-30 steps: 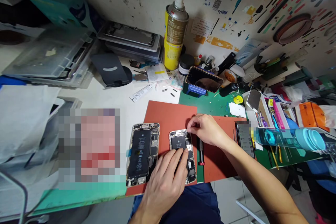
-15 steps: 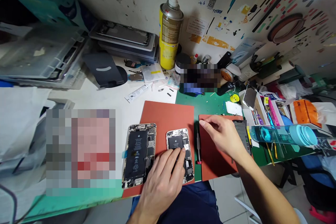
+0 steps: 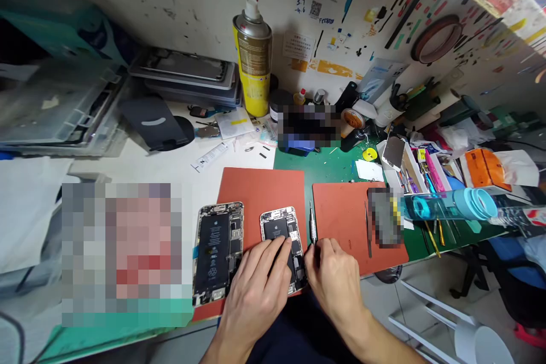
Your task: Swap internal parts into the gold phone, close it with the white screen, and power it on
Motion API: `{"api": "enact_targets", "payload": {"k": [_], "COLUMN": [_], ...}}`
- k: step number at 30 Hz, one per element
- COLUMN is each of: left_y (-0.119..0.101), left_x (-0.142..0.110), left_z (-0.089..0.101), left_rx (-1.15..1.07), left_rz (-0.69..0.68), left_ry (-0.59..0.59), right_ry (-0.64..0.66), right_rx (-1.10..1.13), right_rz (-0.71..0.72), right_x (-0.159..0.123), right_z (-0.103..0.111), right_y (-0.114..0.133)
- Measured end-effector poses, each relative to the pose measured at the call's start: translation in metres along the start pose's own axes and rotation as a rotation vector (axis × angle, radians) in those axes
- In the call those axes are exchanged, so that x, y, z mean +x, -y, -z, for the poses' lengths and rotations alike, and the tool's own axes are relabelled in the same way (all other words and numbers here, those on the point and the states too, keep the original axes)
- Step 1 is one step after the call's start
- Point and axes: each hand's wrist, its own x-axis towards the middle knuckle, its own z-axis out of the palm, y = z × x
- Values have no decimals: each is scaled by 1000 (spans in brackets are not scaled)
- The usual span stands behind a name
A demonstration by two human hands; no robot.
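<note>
My left hand [image 3: 258, 278] lies over the smaller opened phone [image 3: 279, 219], fingers stretched out across its battery and lower part. This phone has its screen off, with the black battery and inner boards bare. To its left is a larger opened phone [image 3: 214, 250], also with the battery showing. Both phones lie on a reddish-brown mat [image 3: 262, 182]. My right hand [image 3: 335, 276] is closed around the near end of a screwdriver [image 3: 313, 224], whose silvery shaft points away from me between the two mats. The fingertips and the screwdriver's end are hidden.
A second reddish mat [image 3: 336, 205] carries tweezers [image 3: 368, 230] and a blurred phone [image 3: 386, 216]. Right of it lies a blue bottle [image 3: 447, 203] by a tool box [image 3: 416, 173]. Behind stand a yellow spray can [image 3: 255, 62] and a black phone stand [image 3: 156, 122].
My right hand has come down and left from above the right mat and closed on the screwdriver's near end. My left hand stays on the smaller phone. The view has shifted slightly.
</note>
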Motion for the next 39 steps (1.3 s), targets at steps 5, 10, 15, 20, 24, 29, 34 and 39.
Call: {"api": "enact_targets", "payload": {"k": [5,10,15,20,24,29,34,39], "left_y": [0,1,1,0,0,0,0,0], "left_x": [-1,-4,-5,-5,-5,-6,-7,-5], "left_z": [0,-1,-1,0,-1,-2,-2,-1], "left_rx": [-9,-16,-11,-14,-20,-15,-24,-18], "left_rz": [6,-19,-26,-18,-30,-27,-15,-14], "left_ry": [-8,-17,-12,-14,-20,-17,-36,-33], "right_ry": [-172,-261,-288,-195,-314,-331,-381,-366], "right_rx": [219,645,809,884,1121,1250,1173,1138], "right_rz": [-55,-99,-82,-144,-290,-303,-284,-250], "right_x": [2,30,69,88,100,112,115,119], "right_z": [21,48,35,19,16,2,-8,-10], "right_y": [-13,-24,-18,-18,-20,-15,-10,-8]}}
